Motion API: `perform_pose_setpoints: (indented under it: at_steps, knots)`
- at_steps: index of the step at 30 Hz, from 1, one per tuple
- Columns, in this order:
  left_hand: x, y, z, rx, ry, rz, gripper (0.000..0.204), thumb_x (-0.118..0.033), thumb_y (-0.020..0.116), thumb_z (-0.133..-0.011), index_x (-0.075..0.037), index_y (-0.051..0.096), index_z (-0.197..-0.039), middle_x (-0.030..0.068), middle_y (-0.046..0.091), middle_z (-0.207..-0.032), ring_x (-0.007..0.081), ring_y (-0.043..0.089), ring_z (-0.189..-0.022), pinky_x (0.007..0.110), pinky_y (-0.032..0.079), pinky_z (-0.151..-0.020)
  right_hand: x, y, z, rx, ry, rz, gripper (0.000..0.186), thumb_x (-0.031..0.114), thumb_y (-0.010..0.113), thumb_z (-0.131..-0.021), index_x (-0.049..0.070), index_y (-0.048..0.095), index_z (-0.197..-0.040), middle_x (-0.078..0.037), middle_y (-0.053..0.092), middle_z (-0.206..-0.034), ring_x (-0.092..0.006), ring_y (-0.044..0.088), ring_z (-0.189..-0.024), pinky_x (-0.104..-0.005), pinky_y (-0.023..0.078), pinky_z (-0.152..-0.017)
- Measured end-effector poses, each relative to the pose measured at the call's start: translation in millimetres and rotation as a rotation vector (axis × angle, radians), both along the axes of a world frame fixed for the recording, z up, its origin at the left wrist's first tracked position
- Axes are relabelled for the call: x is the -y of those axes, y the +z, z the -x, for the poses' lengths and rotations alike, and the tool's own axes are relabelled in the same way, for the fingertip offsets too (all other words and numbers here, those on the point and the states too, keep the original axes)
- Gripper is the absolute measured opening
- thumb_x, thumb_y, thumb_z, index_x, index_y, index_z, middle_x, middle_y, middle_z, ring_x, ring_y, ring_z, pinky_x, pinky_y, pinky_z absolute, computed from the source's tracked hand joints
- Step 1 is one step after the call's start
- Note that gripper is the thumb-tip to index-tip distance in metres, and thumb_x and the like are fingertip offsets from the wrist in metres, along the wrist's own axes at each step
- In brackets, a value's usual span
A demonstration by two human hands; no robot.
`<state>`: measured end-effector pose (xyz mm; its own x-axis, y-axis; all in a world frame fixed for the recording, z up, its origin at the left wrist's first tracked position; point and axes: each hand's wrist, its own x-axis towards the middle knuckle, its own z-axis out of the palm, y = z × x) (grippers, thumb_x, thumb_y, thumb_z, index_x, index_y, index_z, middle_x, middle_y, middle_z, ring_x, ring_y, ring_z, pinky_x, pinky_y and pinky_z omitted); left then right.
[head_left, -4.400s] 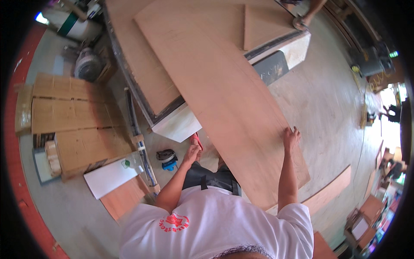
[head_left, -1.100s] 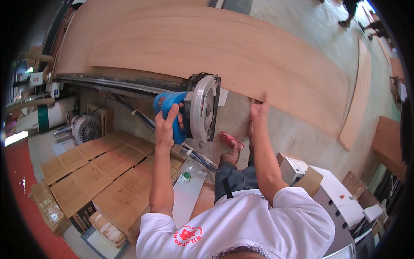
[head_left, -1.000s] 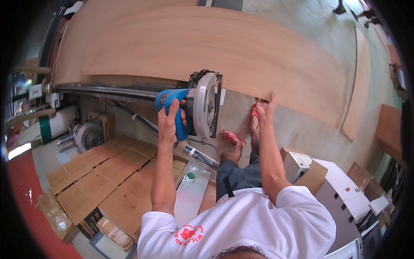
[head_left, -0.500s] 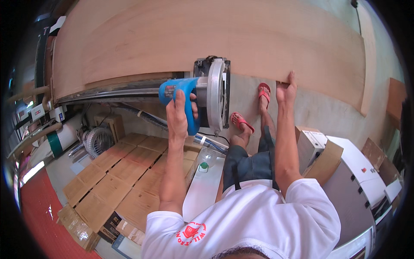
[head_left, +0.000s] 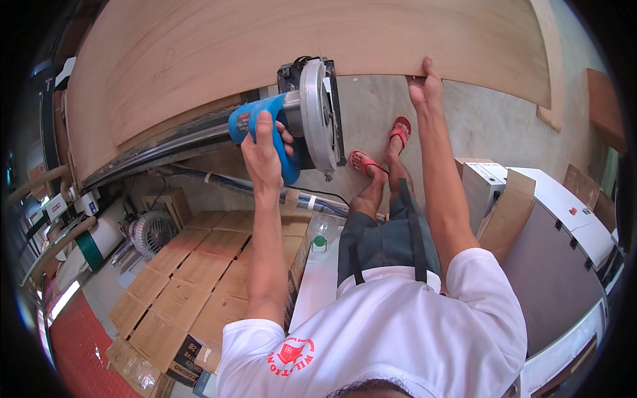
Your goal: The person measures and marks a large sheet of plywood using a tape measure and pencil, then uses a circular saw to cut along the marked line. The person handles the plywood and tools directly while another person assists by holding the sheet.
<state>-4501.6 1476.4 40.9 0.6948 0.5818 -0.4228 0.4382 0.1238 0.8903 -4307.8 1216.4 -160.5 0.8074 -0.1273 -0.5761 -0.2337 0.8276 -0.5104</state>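
A circular saw (head_left: 318,119) with a blue housing and a round silver guard sits at the near edge of a wide plywood sheet (head_left: 371,40). My left hand (head_left: 265,156) is closed around the saw's blue handle, thumb over the top and fingers through the grip. The blade is mostly hidden by the guard. Off to the right, my right hand (head_left: 426,89) grips the sheet's near edge, thumb on its upper face and fingers underneath. A long metal rail (head_left: 166,146) runs left from the saw along the plywood's edge.
Flat cardboard boxes (head_left: 199,255) are stacked at the lower left, near a fan (head_left: 151,233). A clear bottle with a green cap (head_left: 323,229) stands beside my legs. White cabinets (head_left: 551,245) and a cardboard box (head_left: 507,205) are at the right. My red sandals (head_left: 400,131) are on the floor.
Both hands, the saw and the plywood's near edge sit farther up the view and slightly left. The sheet's right end has swung away from me. Both grips look the same.
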Motion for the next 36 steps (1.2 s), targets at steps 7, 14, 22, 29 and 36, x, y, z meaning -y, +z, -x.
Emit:
perform_pose_setpoints:
  at_steps: [7,14,22,29,36]
  knots:
    - [-2.6,0.3,-3.4,0.051,0.036,0.033,0.053,-0.057,0.064,-0.098,-0.005,0.062,-0.087,0.0028,0.061,-0.069,0.0104,0.056,-0.055,0.025,0.047,-0.052,1.6,-10.0,-5.2,-0.005,-0.001,-0.025,0.045,0.014,0.07,-0.099,0.01,0.053,-0.14,-0.009,0.06,-0.134,-0.0298,0.056,-0.124,-0.0582,0.049,-0.102]
    - [-1.5,-0.4,-3.9,0.036,0.039,0.02,0.056,-0.062,0.063,-0.096,-0.006,0.062,-0.089,0.002,0.06,-0.07,0.0108,0.055,-0.055,0.026,0.047,-0.053,3.9,-20.7,-8.1,0.027,0.03,-0.024,0.046,0.013,0.072,-0.097,0.013,0.054,-0.139,-0.009,0.061,-0.131,-0.0301,0.057,-0.122,-0.0577,0.049,-0.099]
    - [-2.1,-2.3,-4.1,0.059,0.076,0.061,0.047,-0.051,0.066,-0.099,-0.005,0.063,-0.088,0.0012,0.059,-0.075,0.0086,0.056,-0.061,0.025,0.046,-0.052,6.0,-15.0,-6.2,0.02,0.034,-0.005,0.045,0.012,0.072,-0.096,0.013,0.055,-0.138,-0.008,0.062,-0.13,-0.0295,0.058,-0.121,-0.0571,0.05,-0.099]
    - [-2.9,-3.5,-5.7,0.037,0.059,0.024,0.052,-0.057,0.064,-0.097,-0.005,0.062,-0.088,0.0015,0.058,-0.07,0.0101,0.055,-0.057,0.025,0.045,-0.052,7.1,-14.2,-5.1,0.028,0.07,-0.003,0.04,0.015,0.069,-0.099,0.01,0.055,-0.136,-0.008,0.062,-0.128,-0.0292,0.059,-0.12,-0.0546,0.052,-0.101]
    - [-5.0,-5.5,-8.9,0.031,0.047,0.004,0.054,-0.059,0.063,-0.096,-0.006,0.062,-0.088,0.0014,0.058,-0.068,0.0105,0.054,-0.055,0.025,0.046,-0.052,4.3,23.8,39.8,-0.134,0.365,0.565,0.036,0.021,0.073,-0.097,0.005,0.058,-0.126,-0.008,0.064,-0.117,-0.0227,0.061,-0.109,-0.0418,0.053,-0.093]
